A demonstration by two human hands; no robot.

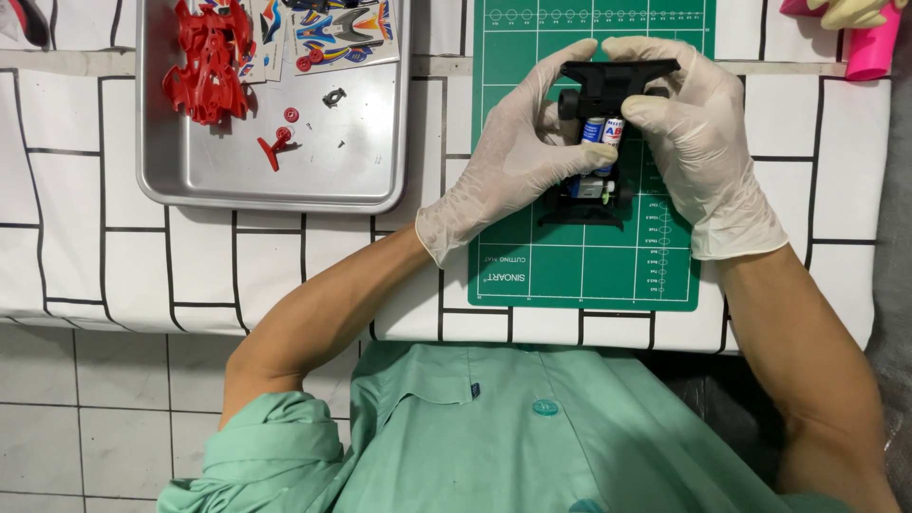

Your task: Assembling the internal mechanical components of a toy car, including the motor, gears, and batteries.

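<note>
Black toy car chassis is sitting in my grip over the green cutting mat; left hand and right hand are closing around it, batteries seated, red body shell waiting in the metal tray.

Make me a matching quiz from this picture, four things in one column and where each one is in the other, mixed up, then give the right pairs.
Things:
1. black toy car chassis
2. red plastic car body
3. sticker sheet
4. green cutting mat

Places:
A. far right part of the metal tray
B. flat on the tablecloth
C. between left hand and right hand
D. far left part of the tray

Pairs: 1-C, 2-D, 3-A, 4-B
</note>
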